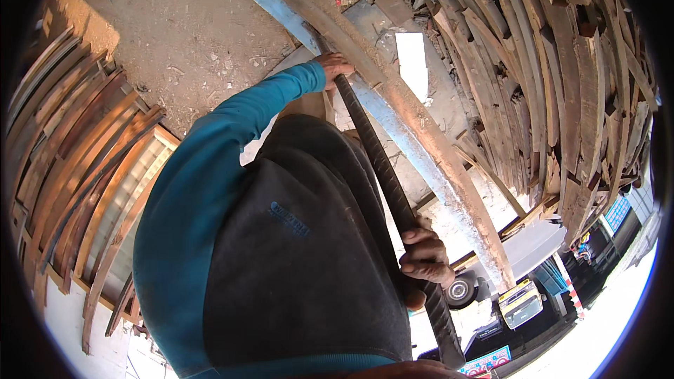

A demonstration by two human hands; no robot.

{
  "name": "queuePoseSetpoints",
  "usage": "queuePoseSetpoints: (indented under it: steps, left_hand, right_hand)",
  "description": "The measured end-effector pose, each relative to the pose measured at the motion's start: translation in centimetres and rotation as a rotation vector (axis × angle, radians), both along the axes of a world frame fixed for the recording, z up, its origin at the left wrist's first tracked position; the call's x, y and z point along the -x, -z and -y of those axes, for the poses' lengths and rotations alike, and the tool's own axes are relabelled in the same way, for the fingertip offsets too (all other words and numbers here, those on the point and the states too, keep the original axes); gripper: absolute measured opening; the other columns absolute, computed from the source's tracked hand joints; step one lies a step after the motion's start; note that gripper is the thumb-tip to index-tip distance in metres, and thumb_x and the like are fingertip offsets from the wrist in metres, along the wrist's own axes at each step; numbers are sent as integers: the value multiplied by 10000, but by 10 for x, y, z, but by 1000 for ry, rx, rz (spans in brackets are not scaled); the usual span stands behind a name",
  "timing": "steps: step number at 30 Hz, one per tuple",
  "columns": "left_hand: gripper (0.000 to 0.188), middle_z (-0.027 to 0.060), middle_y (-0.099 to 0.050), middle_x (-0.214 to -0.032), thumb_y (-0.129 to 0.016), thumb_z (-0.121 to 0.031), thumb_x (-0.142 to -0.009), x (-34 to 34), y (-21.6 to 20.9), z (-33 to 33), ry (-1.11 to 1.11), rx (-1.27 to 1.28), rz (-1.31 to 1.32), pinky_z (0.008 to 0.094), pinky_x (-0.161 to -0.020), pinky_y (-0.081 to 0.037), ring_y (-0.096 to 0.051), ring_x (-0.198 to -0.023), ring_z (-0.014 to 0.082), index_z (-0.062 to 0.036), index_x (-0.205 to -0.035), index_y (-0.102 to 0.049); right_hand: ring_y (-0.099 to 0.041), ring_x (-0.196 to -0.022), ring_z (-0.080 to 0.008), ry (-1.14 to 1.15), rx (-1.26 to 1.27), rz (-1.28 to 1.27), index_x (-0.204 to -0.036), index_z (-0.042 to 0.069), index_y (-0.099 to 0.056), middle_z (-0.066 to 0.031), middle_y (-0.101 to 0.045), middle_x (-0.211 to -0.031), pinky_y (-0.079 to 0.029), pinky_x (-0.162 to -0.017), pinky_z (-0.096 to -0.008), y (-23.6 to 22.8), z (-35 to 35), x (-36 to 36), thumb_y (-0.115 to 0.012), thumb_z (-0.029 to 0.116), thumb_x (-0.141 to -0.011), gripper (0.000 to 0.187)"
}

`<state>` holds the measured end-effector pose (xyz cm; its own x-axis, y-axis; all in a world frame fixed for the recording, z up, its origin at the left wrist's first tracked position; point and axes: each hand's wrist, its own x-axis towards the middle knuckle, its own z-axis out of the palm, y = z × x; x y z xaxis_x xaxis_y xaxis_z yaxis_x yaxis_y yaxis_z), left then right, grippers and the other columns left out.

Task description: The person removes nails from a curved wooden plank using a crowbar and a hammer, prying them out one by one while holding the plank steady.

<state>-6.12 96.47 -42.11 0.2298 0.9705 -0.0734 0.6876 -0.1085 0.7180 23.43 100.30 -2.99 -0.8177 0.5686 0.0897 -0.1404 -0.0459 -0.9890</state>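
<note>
A long dark bar [375, 151] with slanted ridges, like a thick ribbed rod, runs slantwise along the right side of my body. My left hand [333, 71], at the end of a teal sleeve, is closed around its far part, close to a long blue-and-brown beam [421, 137]. Lower down, my right hand [427, 261] grips the same bar with curled fingers, and its near end passes below that hand. The beam lies beyond the bar, its blue paint worn along one edge. My dark shirt front fills the middle.
Stacked old timber planks [562, 84] rise at the right. More wooden lengths [91, 175] are piled at the left. A white sheet-like piece [413, 67] lies on the dirt ground [175, 28] among chips. A yellow-and-white vehicle [521, 304] and a wheel [460, 290] show at lower right.
</note>
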Motion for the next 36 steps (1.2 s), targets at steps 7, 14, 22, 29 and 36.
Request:
queuePoseSetpoints:
  steps: [7,14,22,29,36]
  left_hand:
    - [635,123,-529,-1128,-776,-168,-695,-38,43,59,-1053,240,331,430,-961,-453,-513,-1095,313,-94,-1263,-504]
    - [431,163,-620,-871,-385,-434,-989,-75,-58,44,-1511,837,2053,466,-647,-542,-614,-708,307,-15,-1020,-477]
    - [344,70,-495,-639,-501,-375,-948,-26,-35,42,-1353,972,1790,423,-518,-477,-501,-532,232,-50,-834,-490]
    - [343,92,-626,-841,-601,-419,-919,-63,-5,77,-1085,1251,1522,444,-655,-549,-637,-718,266,-112,-1062,-541]
    - [565,163,-675,-914,-599,-528,-874,-16,15,60,-50,1282,417,394,-846,-522,-647,-954,305,-92,-1226,-531]
  right_hand:
    - [-636,-909,-316,286,-106,-102,-792,72,-511,-95,-594,-755,-324,-1057,-606,10,80,14,-562,539,-892,480]
    - [-593,-665,-219,726,-63,-143,-751,113,-507,-36,-555,-665,-384,-986,-567,21,122,55,-621,452,-898,387]
    - [-558,-638,-204,743,-124,-221,-732,128,-453,-6,-489,-636,-381,-919,-520,6,137,121,-718,354,-842,365]
    - [-464,-760,-240,1534,207,-162,-682,87,-483,-46,-423,-635,-340,-863,-399,36,184,97,-519,284,-874,278]
    - [-451,-742,-215,1694,533,-344,-639,57,-604,-48,-471,-604,-377,-780,-326,120,197,-8,-531,287,-878,340]
